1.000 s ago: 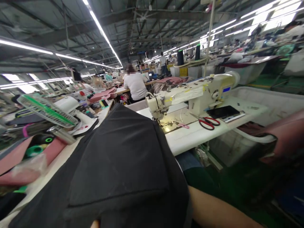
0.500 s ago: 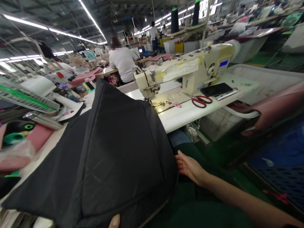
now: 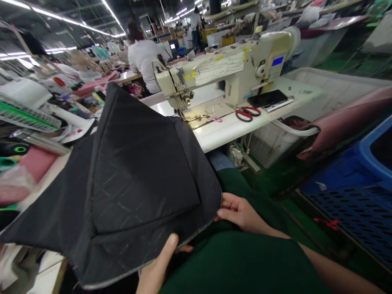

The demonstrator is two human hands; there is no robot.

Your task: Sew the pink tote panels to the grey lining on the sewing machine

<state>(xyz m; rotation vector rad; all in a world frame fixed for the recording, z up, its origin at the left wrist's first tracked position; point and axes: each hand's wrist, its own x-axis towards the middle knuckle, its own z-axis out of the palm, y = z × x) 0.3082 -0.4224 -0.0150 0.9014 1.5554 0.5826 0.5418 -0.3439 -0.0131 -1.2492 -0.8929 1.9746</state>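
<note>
A large black sewn fabric piece (image 3: 143,179) with raised seams and faint dashed stitch lines spreads across the table edge and my lap. My left hand (image 3: 161,261) grips its lower edge, thumb on top and fingers underneath. At the right-hand edge, my right hand (image 3: 235,210) pinches the fabric between thumb and fingers. The far side of the piece lies close to the needle area of a cream sewing machine (image 3: 214,73); whether it sits under the presser foot cannot be made out.
Red-handled scissors (image 3: 245,113), a black phone (image 3: 267,99) and a pink-handled tool (image 3: 214,119) lie on the machine table (image 3: 211,136). A blue crate (image 3: 346,183) and a whitish bin (image 3: 269,143) stand to the right. A person in white (image 3: 143,61) sits beyond.
My right hand has closed on the fabric's right edge. My left hand has come further into view along the lower edge, and that edge is lifted. The view has shifted.
</note>
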